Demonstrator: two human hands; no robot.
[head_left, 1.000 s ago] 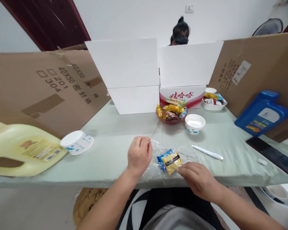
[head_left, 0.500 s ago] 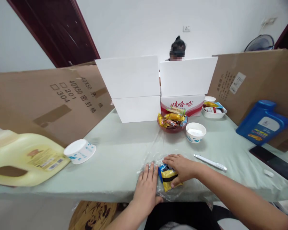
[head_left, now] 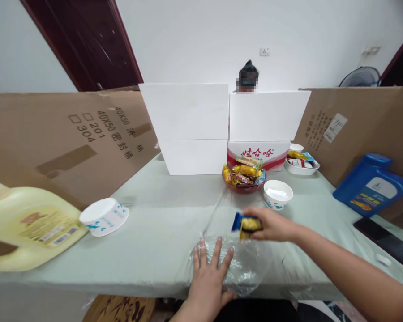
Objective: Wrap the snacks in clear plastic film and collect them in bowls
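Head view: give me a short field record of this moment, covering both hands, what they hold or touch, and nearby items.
Left: left hand flat, fingers spread, pressing on the clear plastic bag
Right: right hand pinching a blue-and-yellow snack packet above the bag
Surface: table with pale green cover
Beyond the hands: red bowl of wrapped snacks; white paper bowl
Left side: tipped paper bowl; yellow jug
Right side: blue jug

"40X50", "304" on cardboard point(head_left: 47, 134); "娃哈哈" on red/wht box point(head_left: 272, 151)
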